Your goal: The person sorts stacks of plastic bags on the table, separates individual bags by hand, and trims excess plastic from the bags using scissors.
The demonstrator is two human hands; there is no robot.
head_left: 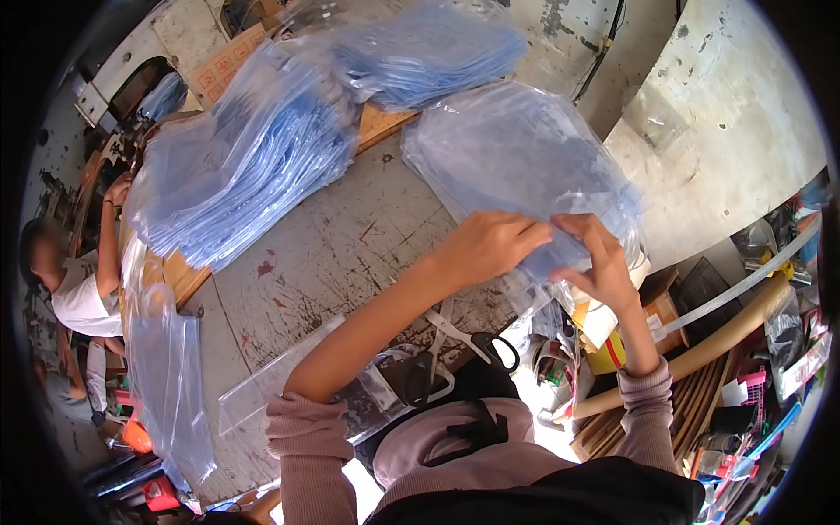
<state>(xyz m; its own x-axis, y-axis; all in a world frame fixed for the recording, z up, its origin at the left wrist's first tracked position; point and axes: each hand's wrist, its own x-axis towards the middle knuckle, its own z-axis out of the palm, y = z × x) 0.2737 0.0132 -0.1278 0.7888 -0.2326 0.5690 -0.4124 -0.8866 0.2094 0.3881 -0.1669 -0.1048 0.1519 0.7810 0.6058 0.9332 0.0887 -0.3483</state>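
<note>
A pile of clear plastic sheets lies on the worn table, in front of both hands. My left hand rests at the pile's near edge, its fingers pressed together on a clear plastic sheet. Just to its right, my right hand curves over the same edge, thumb and fingers spread apart. Bluish plastic shows between the two hands. Scissors with black-rimmed handles lie close to my body, beside another pair partly hidden near my waist.
A thick stack of bluish plastic stands at the left, another stack at the back. Loose plastic hangs over the left edge. A long cardboard tube and clutter fill the right. Another person sits at the far left.
</note>
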